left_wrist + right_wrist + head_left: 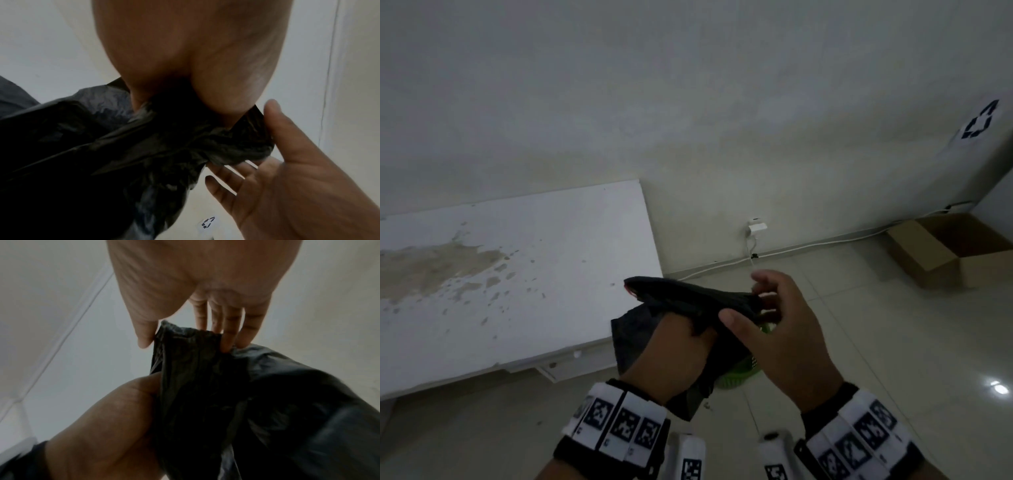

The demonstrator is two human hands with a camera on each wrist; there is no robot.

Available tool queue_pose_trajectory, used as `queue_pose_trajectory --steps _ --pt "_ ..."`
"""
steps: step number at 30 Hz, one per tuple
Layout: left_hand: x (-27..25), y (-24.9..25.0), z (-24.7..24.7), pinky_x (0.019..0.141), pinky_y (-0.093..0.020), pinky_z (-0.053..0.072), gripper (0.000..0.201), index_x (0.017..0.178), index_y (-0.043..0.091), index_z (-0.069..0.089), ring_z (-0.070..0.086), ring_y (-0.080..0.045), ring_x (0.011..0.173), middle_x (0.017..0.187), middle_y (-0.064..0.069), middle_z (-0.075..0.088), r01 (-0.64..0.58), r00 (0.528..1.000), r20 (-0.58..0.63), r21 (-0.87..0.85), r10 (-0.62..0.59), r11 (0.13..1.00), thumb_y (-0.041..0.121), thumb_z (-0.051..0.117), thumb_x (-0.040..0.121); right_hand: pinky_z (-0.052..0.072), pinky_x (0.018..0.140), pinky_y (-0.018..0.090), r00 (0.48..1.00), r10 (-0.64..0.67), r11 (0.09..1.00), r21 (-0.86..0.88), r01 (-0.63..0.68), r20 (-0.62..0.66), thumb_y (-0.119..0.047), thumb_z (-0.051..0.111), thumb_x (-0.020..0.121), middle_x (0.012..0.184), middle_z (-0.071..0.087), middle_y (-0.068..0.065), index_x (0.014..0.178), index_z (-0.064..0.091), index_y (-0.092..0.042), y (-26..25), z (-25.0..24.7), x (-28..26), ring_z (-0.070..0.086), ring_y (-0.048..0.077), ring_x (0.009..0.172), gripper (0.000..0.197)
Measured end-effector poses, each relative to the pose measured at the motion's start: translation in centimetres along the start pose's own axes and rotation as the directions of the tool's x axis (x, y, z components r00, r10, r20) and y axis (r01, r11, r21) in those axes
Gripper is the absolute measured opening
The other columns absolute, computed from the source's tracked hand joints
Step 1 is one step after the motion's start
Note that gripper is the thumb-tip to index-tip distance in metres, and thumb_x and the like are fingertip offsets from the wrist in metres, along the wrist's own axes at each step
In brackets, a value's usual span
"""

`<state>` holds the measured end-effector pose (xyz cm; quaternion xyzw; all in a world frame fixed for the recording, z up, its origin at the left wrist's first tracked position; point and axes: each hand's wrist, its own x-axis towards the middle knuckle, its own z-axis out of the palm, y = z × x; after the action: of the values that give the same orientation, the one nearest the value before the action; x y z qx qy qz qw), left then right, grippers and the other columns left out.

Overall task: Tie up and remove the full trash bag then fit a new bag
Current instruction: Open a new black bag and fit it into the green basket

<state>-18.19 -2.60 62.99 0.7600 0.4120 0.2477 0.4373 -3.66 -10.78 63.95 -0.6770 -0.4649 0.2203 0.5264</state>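
Note:
A black trash bag (681,298) is held bunched and partly folded in front of me, above a green bin (743,377) that it mostly hides. My left hand (688,339) grips the middle of the bag (144,146) in a fist. My right hand (751,306) pinches the bag's right end between thumb and fingers. In the right wrist view the thumb (144,337) lies on one side of the bag's edge (189,344) and the fingers (228,337) on the other. Loose plastic hangs below my left wrist.
A white table (517,274) with a stained top stands at the left against the wall. An open cardboard box (959,250) sits on the tiled floor at the right. A wall socket with a plug (756,228) and a white cable runs along the skirting.

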Motion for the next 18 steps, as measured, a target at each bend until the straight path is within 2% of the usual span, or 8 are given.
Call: queue_pose_trajectory --steps 1,3,4,7,10,13,16,18 --pt "0.6 1.0 0.8 0.051 -0.023 0.046 0.028 0.067 0.009 0.064 0.060 -0.010 0.052 0.062 -0.005 0.064 -0.046 0.999 -0.005 0.050 0.047 0.998 0.009 0.052 0.093 0.054 0.073 0.017 0.999 0.002 0.997 -0.075 0.001 0.043 -0.052 0.076 0.074 0.104 0.062 -0.014 0.117 0.059 -0.028 0.5 -1.0 1.1 0.064 0.003 0.090 0.052" --pt "2.1 2.6 1.8 0.063 -0.018 0.047 0.020 0.086 0.008 0.072 0.058 -0.004 0.063 0.078 -0.001 0.068 -0.004 0.999 0.049 0.043 0.002 0.999 0.014 0.056 0.098 0.048 0.071 0.019 0.995 -0.065 0.971 -0.224 0.081 0.078 -0.033 0.070 0.086 0.090 0.066 -0.014 0.101 0.069 -0.028 1.4 -3.0 3.9 0.063 0.002 0.084 0.016" --pt "3.0 2.9 1.9 0.070 -0.017 0.047 0.018 0.094 0.007 0.073 0.060 -0.004 0.069 0.087 -0.001 0.071 0.030 0.997 0.074 0.033 -0.032 0.999 0.018 0.058 0.099 0.047 0.068 0.022 0.995 -0.072 0.968 -0.236 0.086 0.066 -0.029 0.067 0.089 0.082 0.068 -0.012 0.092 0.072 -0.025 2.1 -4.1 5.4 0.062 0.001 0.077 0.007" --pt "5.6 3.1 1.6 0.084 -0.029 0.051 0.021 0.095 0.014 0.074 0.068 -0.012 0.089 0.097 -0.001 0.075 0.042 0.997 -0.056 -0.041 -0.045 0.998 0.026 0.058 0.100 0.057 0.070 0.036 0.995 0.101 0.989 0.111 -0.097 -0.026 -0.034 0.062 0.091 0.082 0.076 0.001 0.086 0.075 -0.016 4.0 -7.4 9.7 0.070 0.015 0.078 0.022" --pt "7.6 3.5 0.8 0.088 -0.038 0.055 0.024 0.094 0.021 0.076 0.072 -0.020 0.093 0.095 0.000 0.078 0.097 0.968 -0.216 -0.145 -0.127 0.985 0.031 0.056 0.102 0.060 0.067 0.036 0.943 0.327 0.827 0.464 -0.319 0.064 -0.024 0.058 0.098 0.098 0.077 0.012 0.093 0.073 -0.012 4.2 -11.0 13.5 0.074 0.026 0.087 0.020" --pt "9.0 4.3 -0.2 0.091 -0.052 0.055 0.027 0.087 0.022 0.074 0.071 -0.027 0.092 0.091 -0.002 0.076 0.139 0.899 -0.391 -0.171 -0.197 0.975 0.034 0.054 0.099 0.060 0.076 0.042 0.930 0.355 0.783 0.512 -0.354 0.098 -0.022 0.054 0.100 0.099 0.077 0.010 0.100 0.071 -0.011 3.9 -13.8 16.5 0.073 0.028 0.092 0.019" --pt "10.1 5.4 -0.4 0.094 -0.054 0.054 0.026 0.081 0.025 0.073 0.070 -0.028 0.095 0.093 -0.003 0.075 0.161 0.824 -0.504 -0.229 -0.258 0.960 0.034 0.054 0.097 0.060 0.080 0.044 0.931 0.357 0.771 0.537 -0.342 0.081 -0.021 0.055 0.099 0.095 0.075 0.008 0.098 0.070 -0.011 3.6 -15.8 18.6 0.072 0.029 0.091 0.019" --pt "10.8 6.4 0.0 0.094 -0.054 0.054 0.024 0.078 0.030 0.075 0.070 -0.029 0.095 0.092 -0.003 0.076 0.152 0.818 -0.513 -0.244 -0.261 0.958 0.038 0.056 0.092 0.061 0.076 0.042 0.938 0.343 0.776 0.549 -0.310 0.045 -0.021 0.057 0.098 0.091 0.074 0.008 0.097 0.071 -0.011 3.3 -17.0 19.6 0.073 0.028 0.088 0.018"
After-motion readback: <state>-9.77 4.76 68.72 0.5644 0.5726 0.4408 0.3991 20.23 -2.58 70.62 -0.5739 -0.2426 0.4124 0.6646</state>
